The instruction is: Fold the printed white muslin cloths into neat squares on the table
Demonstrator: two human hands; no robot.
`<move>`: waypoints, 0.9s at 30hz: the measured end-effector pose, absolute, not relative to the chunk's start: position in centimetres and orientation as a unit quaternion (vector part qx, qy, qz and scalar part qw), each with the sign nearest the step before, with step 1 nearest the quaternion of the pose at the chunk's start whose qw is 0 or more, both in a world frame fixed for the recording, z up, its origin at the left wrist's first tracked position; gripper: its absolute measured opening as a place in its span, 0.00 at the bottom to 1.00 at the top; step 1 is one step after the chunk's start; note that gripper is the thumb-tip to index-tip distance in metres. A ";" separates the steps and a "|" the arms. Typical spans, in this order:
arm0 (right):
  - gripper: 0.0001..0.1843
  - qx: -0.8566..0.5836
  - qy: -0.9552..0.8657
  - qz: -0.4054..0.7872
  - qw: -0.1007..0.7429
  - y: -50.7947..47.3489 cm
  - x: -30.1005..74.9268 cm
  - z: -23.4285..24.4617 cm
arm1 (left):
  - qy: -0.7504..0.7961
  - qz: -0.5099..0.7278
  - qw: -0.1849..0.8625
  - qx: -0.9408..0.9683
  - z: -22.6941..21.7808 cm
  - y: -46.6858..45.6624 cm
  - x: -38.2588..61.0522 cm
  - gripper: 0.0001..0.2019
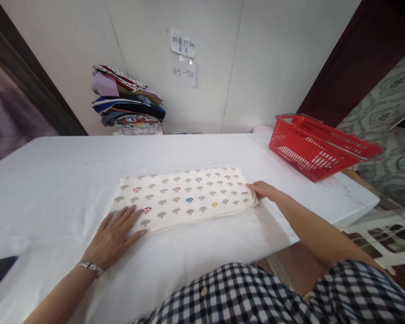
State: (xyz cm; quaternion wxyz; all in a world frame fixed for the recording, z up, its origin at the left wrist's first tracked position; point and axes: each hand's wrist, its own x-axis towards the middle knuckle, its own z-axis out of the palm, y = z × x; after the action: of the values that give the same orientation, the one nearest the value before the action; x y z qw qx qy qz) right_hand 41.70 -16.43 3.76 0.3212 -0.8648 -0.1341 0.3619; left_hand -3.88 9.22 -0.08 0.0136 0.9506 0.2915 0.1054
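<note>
A folded cream cloth (pixel 185 195) printed with small mushrooms lies flat on the white-covered table (pixel 54 180). My left hand (pixel 116 234) rests flat on its near left corner, fingers spread and open, a watch on the wrist. At the cloth's right edge, my right hand (pixel 261 189) has its fingers curled on the fabric's end.
A red plastic basket (pixel 315 146) sits on the table's far right corner. A stack of folded clothes (pixel 128 103) stands against the wall at the back, under two paper notes (pixel 184 58). A white plastic stool (pixel 384 238) stands right of the table.
</note>
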 end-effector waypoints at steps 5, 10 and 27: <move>0.22 -0.862 -0.169 0.362 0.311 -15.8 41.2 3.3 | 0.345 0.098 0.065 0.931 0.0 9.6 -4.1 0.26; 0.19 -0.850 -0.176 0.332 0.370 -16.1 40.7 3.2 | 0.443 0.131 0.123 0.878 0.1 10.4 -4.6 0.25; 0.32 -0.847 -0.199 0.255 0.421 -16.5 43.5 1.6 | 0.559 0.061 0.125 0.818 1.5 10.4 -3.3 0.30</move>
State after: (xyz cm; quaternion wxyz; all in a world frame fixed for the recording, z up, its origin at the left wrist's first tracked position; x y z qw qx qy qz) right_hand 43.51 -16.54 1.58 0.4208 -0.8473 -0.1994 0.2553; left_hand -3.34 10.40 1.51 0.1252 0.8176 0.5587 0.0607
